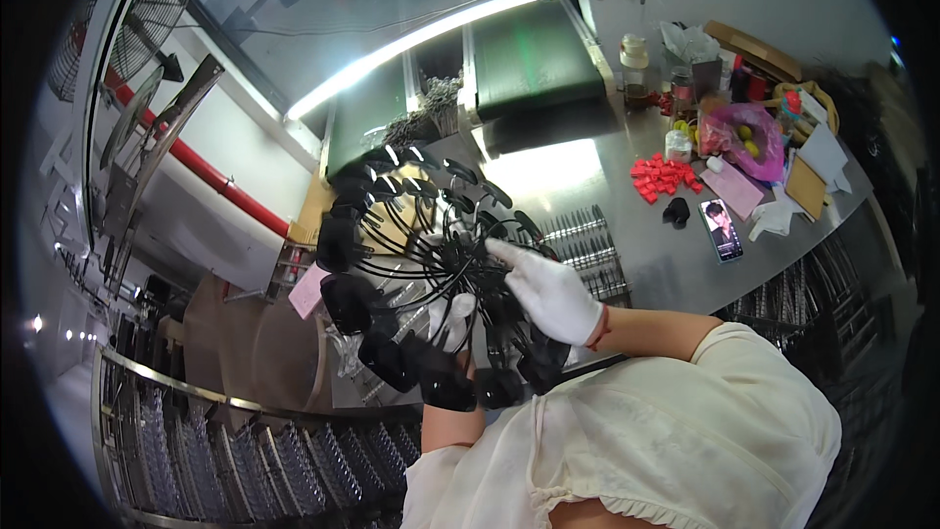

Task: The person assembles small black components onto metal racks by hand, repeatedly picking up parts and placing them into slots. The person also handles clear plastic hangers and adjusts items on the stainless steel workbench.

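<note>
Gripping black fanned bundle (pixel 457 255): left hand (pixel 452 317); right hand (pixel 550 296) alongside, grip unclear.

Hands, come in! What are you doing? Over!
Left hand among black glasses, partly hidden; right hand near their middle. Glasses fanned in a ring. Nothing visibly blocking.

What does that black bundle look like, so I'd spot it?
From the metal table, move left to the white-gloved right hand. It reaches into the black bundle, thin-stemmed with dark glossy ends. Unlike the straight ridged rows nearby, the bundle fans out like a wheel.
</note>
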Action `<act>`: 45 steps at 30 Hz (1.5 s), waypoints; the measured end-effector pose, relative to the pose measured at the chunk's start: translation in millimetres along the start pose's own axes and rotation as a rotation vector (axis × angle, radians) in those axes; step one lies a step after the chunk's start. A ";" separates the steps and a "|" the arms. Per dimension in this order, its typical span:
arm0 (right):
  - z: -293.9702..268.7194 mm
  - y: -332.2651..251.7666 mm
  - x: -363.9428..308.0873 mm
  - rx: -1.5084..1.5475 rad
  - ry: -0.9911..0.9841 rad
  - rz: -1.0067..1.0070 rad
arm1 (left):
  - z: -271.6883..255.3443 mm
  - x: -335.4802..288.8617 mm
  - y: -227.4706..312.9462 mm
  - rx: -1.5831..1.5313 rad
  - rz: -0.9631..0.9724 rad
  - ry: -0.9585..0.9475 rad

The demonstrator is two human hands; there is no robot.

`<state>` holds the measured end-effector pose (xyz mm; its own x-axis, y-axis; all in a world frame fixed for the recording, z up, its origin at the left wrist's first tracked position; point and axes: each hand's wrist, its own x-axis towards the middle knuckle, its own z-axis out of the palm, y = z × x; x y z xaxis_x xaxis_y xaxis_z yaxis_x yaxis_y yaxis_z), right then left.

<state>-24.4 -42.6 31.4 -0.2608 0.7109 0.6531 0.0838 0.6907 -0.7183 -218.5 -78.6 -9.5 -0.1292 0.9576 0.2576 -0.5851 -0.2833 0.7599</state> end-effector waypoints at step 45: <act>-130.5 113.1 -43.7 -0.130 -1.407 0.549 | 73.2 5.2 106.1 0.590 -0.561 -0.578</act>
<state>122.0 21.8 -47.1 -0.8428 0.2264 -0.4883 0.5351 0.4504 -0.7147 -222.6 -107.5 116.1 0.5455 0.8325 -0.0975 0.0695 0.0710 0.9951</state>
